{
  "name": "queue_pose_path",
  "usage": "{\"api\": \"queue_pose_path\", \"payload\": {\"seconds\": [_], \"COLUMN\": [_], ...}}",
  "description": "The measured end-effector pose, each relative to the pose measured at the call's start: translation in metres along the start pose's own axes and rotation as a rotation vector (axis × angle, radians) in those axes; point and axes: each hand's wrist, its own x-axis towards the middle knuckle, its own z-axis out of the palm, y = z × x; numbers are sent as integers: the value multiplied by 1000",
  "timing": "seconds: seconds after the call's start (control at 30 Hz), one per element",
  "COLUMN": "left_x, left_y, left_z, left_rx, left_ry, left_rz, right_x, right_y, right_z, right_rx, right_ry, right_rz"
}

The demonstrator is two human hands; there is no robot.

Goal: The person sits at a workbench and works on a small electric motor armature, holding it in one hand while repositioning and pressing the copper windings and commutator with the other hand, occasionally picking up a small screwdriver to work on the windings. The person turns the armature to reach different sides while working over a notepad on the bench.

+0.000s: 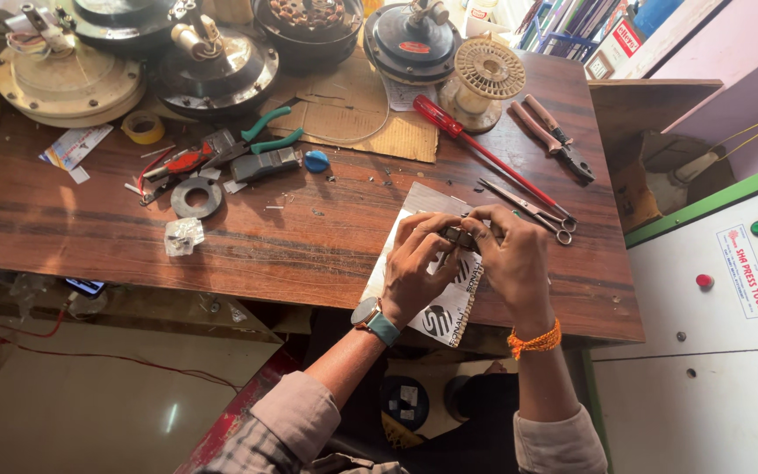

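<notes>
Metal part (460, 236), two hands (467, 259), one screwdriver (475, 146)

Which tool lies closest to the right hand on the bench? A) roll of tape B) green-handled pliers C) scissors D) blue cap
C: the scissors lie just beyond the right hand, while the green-handled pliers, roll of tape and blue cap all sit far off to its left on the wooden bench.

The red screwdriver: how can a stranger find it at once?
Look at the wooden workbench, on its far right part beside the cream wire spool. The red screwdriver lies there slanting toward the scissors. It alone has a red handle and a long thin shaft.
</notes>
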Motion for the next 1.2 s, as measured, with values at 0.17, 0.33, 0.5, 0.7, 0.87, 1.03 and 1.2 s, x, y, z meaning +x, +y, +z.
{"api": "queue_pose_path", "payload": {"seconds": [0.17, 0.33, 0.5, 0.7, 0.87, 1.03, 1.2], "left_x": [-1, 3, 3, 5, 3, -3, -10], "left_y": [-3, -1, 5, 11, 12, 7, 1], "left_z": [1, 0, -3, 1, 4, 9, 13], "left_rx": [29, -5, 174, 210, 266, 317, 250], "left_ry": [10, -51, -173, -188, -195, -191, -184], "left_rz": [-14, -13, 101, 99, 72, 115, 201], "right_x": [12, 12, -18, -47, -61, -67, -76], "right_y": [16, 27, 39, 43, 45, 50, 44], "right_z": [4, -6, -30, -31, -19, -4, 17], "right_rx": [56, -43, 22, 80, 145, 125, -58], "right_ry": [-71, -7, 34, 111, 130, 140, 151], "right_rz": [119, 237, 264, 42, -100, -169, -173]}}
